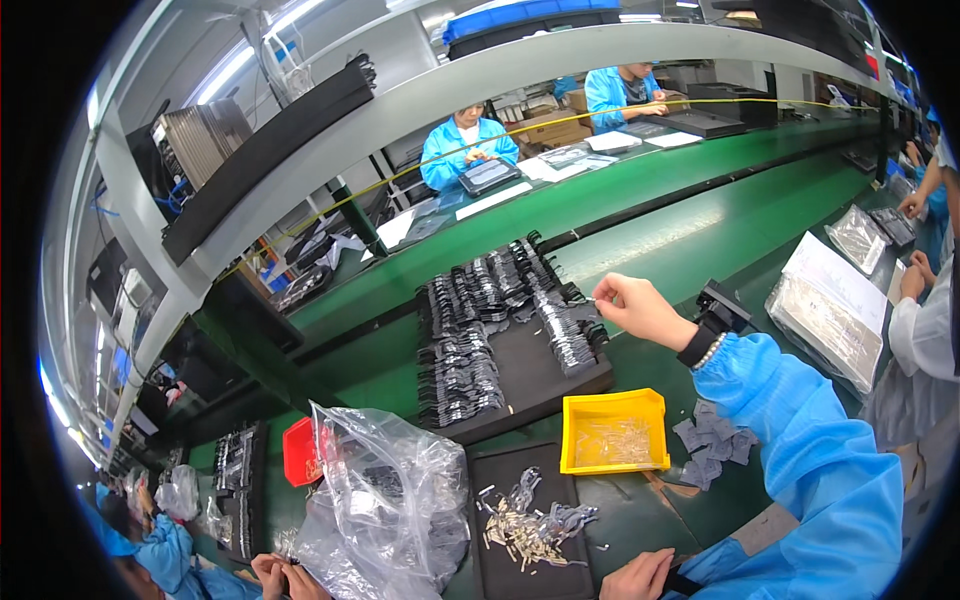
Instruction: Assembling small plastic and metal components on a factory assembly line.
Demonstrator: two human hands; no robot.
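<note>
My right hand (640, 305), with a black device strapped at the wrist, reaches over the right edge of a black foam tray (525, 362). Thumb and forefinger are pinched on a small piece with a pale end. Rows of grey parts with black hooked ends (462, 345) fill much of that tray. At the lower edge is my left hand (638, 576), its fingers curled against something dark that is mostly hidden. Between the hands stands a yellow bin (614, 402) holding small pale pins. Beside it lie grey flat pieces (714, 442).
A dark tray (492, 575) carries loose pale pins and grey scraps. A clear plastic bag (400, 480) and a red bin (298, 450) stand left. Another person's hands (285, 578) are at lower left. Bagged parts (830, 310) lie right; a metal beam (560, 55) crosses above.
</note>
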